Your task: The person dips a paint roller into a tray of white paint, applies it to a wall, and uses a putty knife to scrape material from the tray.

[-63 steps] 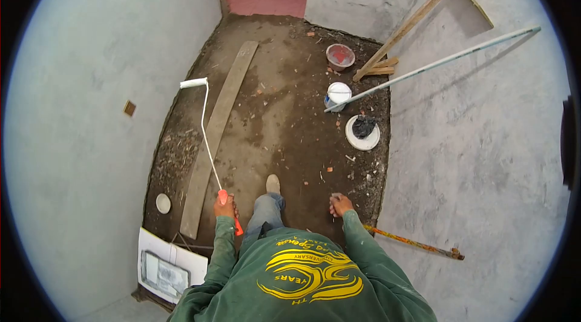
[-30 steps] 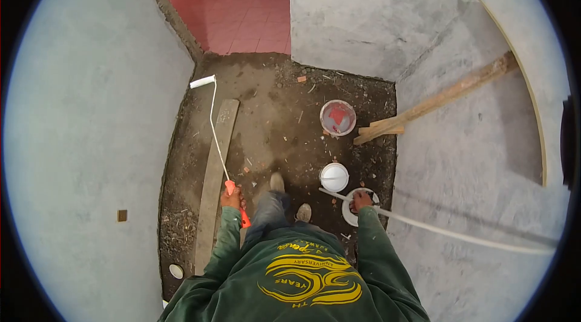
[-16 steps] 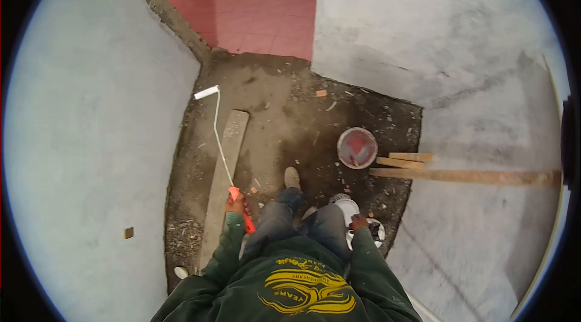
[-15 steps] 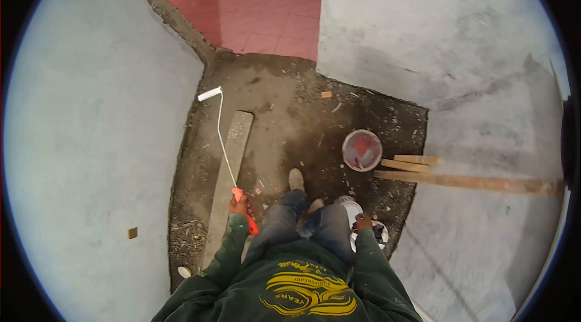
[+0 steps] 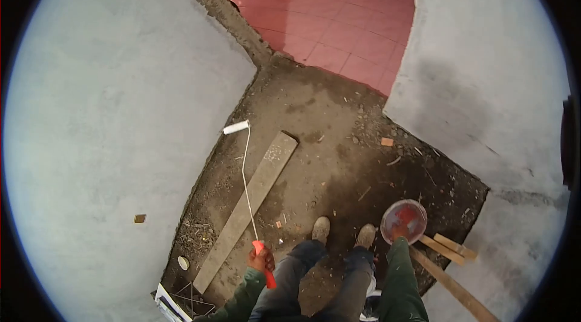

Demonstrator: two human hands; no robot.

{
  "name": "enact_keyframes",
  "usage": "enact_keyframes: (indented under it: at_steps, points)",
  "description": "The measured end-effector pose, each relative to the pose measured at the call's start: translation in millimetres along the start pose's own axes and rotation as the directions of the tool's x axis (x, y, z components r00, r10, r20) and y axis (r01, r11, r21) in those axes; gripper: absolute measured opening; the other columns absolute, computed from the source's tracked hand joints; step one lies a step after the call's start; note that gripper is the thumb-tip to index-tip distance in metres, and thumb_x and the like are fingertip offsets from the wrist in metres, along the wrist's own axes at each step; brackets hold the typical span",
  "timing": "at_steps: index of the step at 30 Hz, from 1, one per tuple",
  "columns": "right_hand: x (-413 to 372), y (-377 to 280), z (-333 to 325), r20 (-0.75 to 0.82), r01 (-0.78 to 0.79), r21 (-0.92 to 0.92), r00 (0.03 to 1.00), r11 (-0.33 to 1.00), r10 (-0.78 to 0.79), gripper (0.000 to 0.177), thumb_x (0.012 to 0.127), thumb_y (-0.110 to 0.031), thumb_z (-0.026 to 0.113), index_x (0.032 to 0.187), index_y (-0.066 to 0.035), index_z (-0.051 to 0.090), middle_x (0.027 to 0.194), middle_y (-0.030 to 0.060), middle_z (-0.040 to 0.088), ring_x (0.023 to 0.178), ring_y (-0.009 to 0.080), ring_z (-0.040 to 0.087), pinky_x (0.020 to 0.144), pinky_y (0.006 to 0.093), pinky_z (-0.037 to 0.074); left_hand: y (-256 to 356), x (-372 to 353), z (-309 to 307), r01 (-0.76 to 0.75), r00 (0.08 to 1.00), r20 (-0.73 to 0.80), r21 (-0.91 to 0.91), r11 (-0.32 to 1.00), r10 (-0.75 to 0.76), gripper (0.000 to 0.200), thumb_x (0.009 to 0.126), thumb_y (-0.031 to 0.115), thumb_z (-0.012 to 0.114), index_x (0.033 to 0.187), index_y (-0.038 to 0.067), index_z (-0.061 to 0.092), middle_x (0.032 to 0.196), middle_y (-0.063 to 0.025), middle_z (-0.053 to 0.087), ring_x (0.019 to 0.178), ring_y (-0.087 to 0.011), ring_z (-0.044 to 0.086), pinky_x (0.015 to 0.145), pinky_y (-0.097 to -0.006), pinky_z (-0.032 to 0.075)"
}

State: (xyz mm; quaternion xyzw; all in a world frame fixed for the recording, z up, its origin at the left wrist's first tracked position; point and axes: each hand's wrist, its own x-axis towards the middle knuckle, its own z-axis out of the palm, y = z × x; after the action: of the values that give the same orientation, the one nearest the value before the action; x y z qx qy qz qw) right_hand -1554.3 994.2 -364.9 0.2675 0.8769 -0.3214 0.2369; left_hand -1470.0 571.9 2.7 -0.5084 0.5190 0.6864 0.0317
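My left hand [image 5: 261, 259] is wrapped round the orange handle of a paint roller [image 5: 236, 128]. Its long thin frame points away from me, with the white roller sleeve near the foot of the left wall. My right arm is stretched down to a round bucket [image 5: 404, 206] with a red-stained inside. At the bucket's near rim is my right hand [image 5: 399, 233], its fingers hard to make out against the red. Partly behind the right forearm, a white container [image 5: 370, 304] shows beside my leg.
A long plank [image 5: 245, 207] lies along the left side of the dirt floor. Pieces of wood [image 5: 451, 249] lie by the bucket, near the right wall [image 5: 484, 98]. Ahead, pink tiles [image 5: 339, 25] begin past the opening. A brick bit [image 5: 387, 141] and debris dot the ground.
My right hand has moved from beside the white container forward to the red-stained bucket. My view has shifted and turned. The left hand still holds the paint roller.
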Motion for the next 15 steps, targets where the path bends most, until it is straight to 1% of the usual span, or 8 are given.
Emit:
enact_keyframes:
  at_steps: [1, 3, 4, 6, 7, 10, 13, 15]
  points:
    - [24.2, -0.4, 7.8, 0.004, 0.017, 0.004, 1.0, 1.0, -0.017, 0.035, 0.085, -0.025, 0.056, 0.113, -0.005, 0.059, 0.089, 0.0198, 0.066, 0.066, 0.0305, 0.067, 0.065, 0.0411, 0.054, -6.9, 3.3, 1.2, 0.011, 0.999, -0.031, -0.023, 1.0, -0.012, 0.005, 0.088, 0.015, 0.051, 0.09, 0.01, 0.051, 0.057, -0.0011, 0.042, 0.039, -0.0148, 0.04, 0.035, -0.0303, 0.034]
    - [89.1, 35.7, 40.9, 0.11, 0.223, -0.275, 0.974, 0.935, -0.2, 0.054, 0.083, -0.032, 0.058, 0.132, -0.012, 0.047, 0.133, 0.0215, 0.048, 0.12, 0.037, 0.048, 0.102, 0.049, 0.036, -13.9, 7.5, 4.0, 0.036, 0.997, -0.062, -0.04, 0.999, -0.038, 0.006, 0.088, 0.015, 0.051, 0.09, 0.01, 0.052, 0.056, -0.0011, 0.041, 0.039, -0.0143, 0.039, 0.035, -0.0298, 0.033]
    - [86.8, 5.5, 26.9, 0.113, 0.233, -0.277, 0.971, 0.932, -0.209, 0.054, 0.083, -0.032, 0.058, 0.132, -0.012, 0.047, 0.133, 0.0215, 0.048, 0.12, 0.037, 0.048, 0.102, 0.049, 0.036, -16.9, 8.6, 3.6, 0.032, 0.997, -0.068, -0.049, 0.998, -0.035, 0.006, 0.088, 0.015, 0.051, 0.09, 0.01, 0.052, 0.056, -0.0011, 0.041, 0.039, -0.0143, 0.039, 0.035, -0.0298, 0.033]
    - [62.7, -69.6, -30.7, 0.168, -0.024, -0.296, 0.983, 0.955, 0.076, 0.061, 0.084, -0.035, 0.057, 0.14, -0.019, 0.038, 0.141, 0.0181, 0.041, 0.128, 0.0349, 0.041, 0.107, 0.0531, 0.027, -22.8, 12.0, 3.8, 0.064, 0.988, -0.133, -0.062, 0.996, -0.072, 0.005, 0.088, 0.014, 0.051, 0.089, 0.01, 0.052, 0.055, -0.001, 0.04, 0.038, -0.0141, 0.039, 0.035, -0.0294, 0.032]
    - [71.2, -73.7, -29.7, 0.223, -0.018, -0.43, 0.967, 0.903, 0.125, 0.066, 0.085, -0.04, 0.054, 0.144, -0.025, 0.029, 0.142, 0.0158, 0.04, 0.128, 0.0352, 0.042, 0.103, 0.0604, 0.029, -24.6, 11.9, 3.8, 0.033, 0.99, -0.137, -0.07, 0.997, -0.043, 0.006, 0.088, 0.015, 0.052, 0.088, 0.009, 0.052, 0.054, -0.001, 0.039, 0.038, -0.0141, 0.038, 0.035, -0.0295, 0.032]
    - [64.1, -106.8, -42.9, 0.262, -0.021, -0.562, 0.944, 0.827, 0.202, 0.065, 0.087, -0.046, 0.049, 0.145, -0.026, 0.027, 0.143, 0.0149, 0.04, 0.128, 0.0367, 0.042, 0.101, 0.0631, 0.029, -38.4, 19.5, -3.0, 0.035, 0.979, -0.196, -0.102, 0.994, -0.055, 0.008, 0.088, 0.016, 0.055, 0.088, 0.009, 0.052, 0.054, -0.0013, 0.04, 0.038, -0.0144, 0.038, 0.035, -0.0299, 0.032]
    - [73.1, -81.7, -26.5, 0.295, 0.133, -0.711, 0.948, 0.691, 0.122, 0.065, 0.09, -0.049, 0.044, 0.146, -0.021, 0.026, 0.142, 0.0086, 0.042, 0.125, 0.03, 0.046, 0.093, 0.0514, 0.044, -43.4, 19.3, -4.0, 0.025, 0.974, -0.22, -0.099, 0.995, -0.046, 0.009, 0.087, 0.016, 0.055, 0.089, 0.008, 0.052, 0.054, -0.0018, 0.04, 0.039, -0.0145, 0.039, 0.035, -0.0302, 0.032]
    - [74.4, -48.9, -16.4, 0.292, 0.144, -0.714, 0.951, 0.685, 0.104, 0.066, 0.09, -0.049, 0.044, 0.146, -0.022, 0.025, 0.142, 0.0099, 0.041, 0.125, 0.0319, 0.046, 0.094, 0.0541, 0.041, -51.7, 16.9, -8.5, 0.006, 0.976, -0.215, -0.124, 0.992, -0.033, 0.008, 0.087, 0.016, 0.055, 0.089, 0.008, 0.052, 0.054, -0.0019, 0.04, 0.039, -0.0145, 0.038, 0.035, -0.0302, 0.031]
